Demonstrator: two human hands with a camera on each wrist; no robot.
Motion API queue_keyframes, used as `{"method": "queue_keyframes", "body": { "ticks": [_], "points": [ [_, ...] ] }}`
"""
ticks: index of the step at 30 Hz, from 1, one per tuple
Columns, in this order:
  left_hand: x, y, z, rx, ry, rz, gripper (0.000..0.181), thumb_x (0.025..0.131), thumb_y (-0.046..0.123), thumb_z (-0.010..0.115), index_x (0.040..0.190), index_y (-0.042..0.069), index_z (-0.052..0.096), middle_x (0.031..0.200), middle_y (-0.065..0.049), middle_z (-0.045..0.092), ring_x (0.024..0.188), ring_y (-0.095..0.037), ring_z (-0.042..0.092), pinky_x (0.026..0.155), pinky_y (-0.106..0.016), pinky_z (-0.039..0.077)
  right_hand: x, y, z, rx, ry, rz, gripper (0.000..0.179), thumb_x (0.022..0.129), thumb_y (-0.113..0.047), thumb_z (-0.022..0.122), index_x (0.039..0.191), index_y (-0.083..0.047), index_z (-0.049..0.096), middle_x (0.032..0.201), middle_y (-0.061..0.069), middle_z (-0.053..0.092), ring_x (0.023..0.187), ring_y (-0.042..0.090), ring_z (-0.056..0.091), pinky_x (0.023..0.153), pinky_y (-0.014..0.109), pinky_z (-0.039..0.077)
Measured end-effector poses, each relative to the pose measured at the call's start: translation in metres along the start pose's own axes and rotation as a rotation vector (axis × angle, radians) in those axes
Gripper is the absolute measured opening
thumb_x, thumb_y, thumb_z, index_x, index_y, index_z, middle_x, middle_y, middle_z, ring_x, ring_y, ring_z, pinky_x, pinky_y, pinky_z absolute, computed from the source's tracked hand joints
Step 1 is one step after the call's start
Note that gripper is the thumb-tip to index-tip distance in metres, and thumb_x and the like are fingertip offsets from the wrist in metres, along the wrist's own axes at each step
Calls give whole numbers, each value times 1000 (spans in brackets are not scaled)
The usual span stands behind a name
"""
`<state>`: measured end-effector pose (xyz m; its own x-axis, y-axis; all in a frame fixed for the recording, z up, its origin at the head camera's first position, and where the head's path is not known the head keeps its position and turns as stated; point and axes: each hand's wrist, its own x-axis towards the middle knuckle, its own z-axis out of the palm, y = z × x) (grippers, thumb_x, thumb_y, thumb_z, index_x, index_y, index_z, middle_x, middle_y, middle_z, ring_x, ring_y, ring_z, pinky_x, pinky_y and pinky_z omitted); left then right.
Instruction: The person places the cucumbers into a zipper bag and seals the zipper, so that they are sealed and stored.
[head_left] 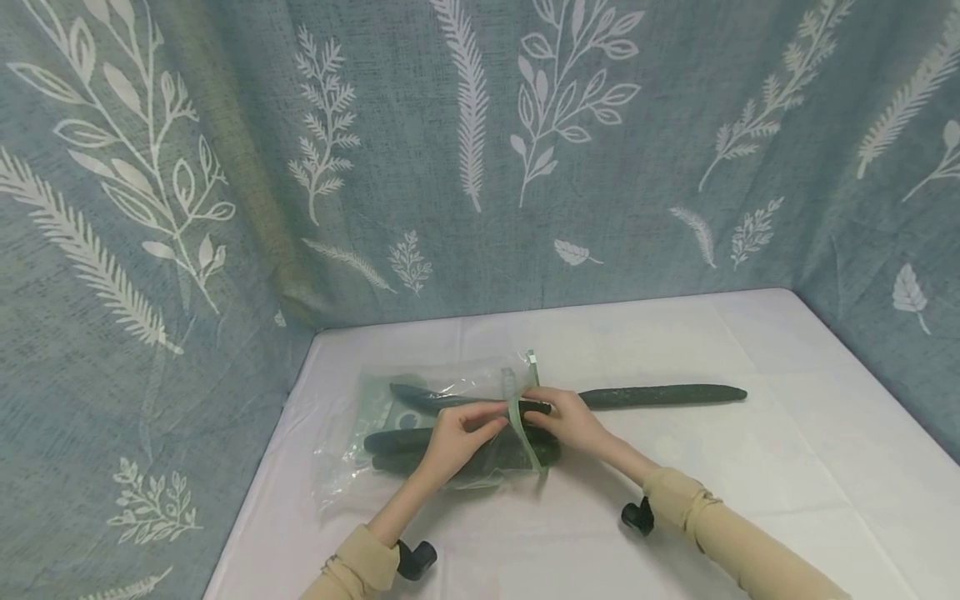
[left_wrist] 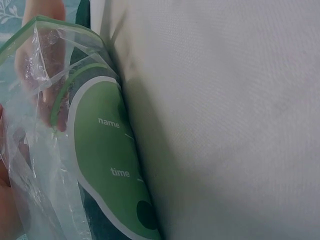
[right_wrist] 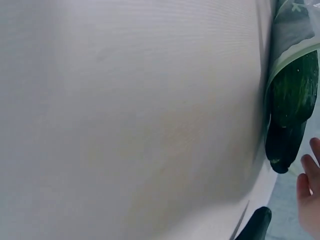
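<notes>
A clear zip bag (head_left: 341,467) with a green zip strip lies on the table, its mouth facing right. Several dark green cucumbers (head_left: 397,442) are in it, some ends sticking out past the strip. My left hand (head_left: 457,437) pinches the bag's upper side near the mouth. At the mouth, my right hand (head_left: 566,421) holds the end of the upper cucumber (head_left: 537,407) between thumb and fingers. The left wrist view shows the bag's green label (left_wrist: 102,145), reading "name" and "time". Cucumber ends (right_wrist: 295,90) poke from the bag beside my right fingers in the right wrist view.
Another long cucumber (head_left: 663,396) lies on the white-covered table (head_left: 712,483) right of the bag, behind my right hand. Blue-green curtains (head_left: 480,250) with white leaf prints stand along the back and sides.
</notes>
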<state>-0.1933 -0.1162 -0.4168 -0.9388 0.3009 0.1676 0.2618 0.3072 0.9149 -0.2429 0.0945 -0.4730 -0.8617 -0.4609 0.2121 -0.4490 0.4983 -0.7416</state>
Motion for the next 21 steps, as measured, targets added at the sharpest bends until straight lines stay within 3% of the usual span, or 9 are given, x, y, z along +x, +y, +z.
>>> {"method": "queue_keyframes", "body": {
  "ticks": [10, 21],
  "points": [
    [-2, -2, 2, -6, -16, 9, 25, 88, 8, 65, 112, 1, 68, 112, -14, 70, 107, -29, 66, 89, -23, 55, -22, 9, -12, 7, 22, 67, 40, 90, -21, 65, 127, -7, 60, 129, 10, 61, 123, 30, 55, 104, 48, 44],
    [0, -14, 4, -21, 1, 14, 25, 88, 10, 66, 111, 3, 69, 110, -13, 71, 102, -24, 68, 87, -22, 55, -40, 20, -33, -44, 77, 47, 39, 88, -15, 66, 125, -3, 60, 124, 13, 64, 116, 30, 60, 99, 46, 49]
  ]
}}
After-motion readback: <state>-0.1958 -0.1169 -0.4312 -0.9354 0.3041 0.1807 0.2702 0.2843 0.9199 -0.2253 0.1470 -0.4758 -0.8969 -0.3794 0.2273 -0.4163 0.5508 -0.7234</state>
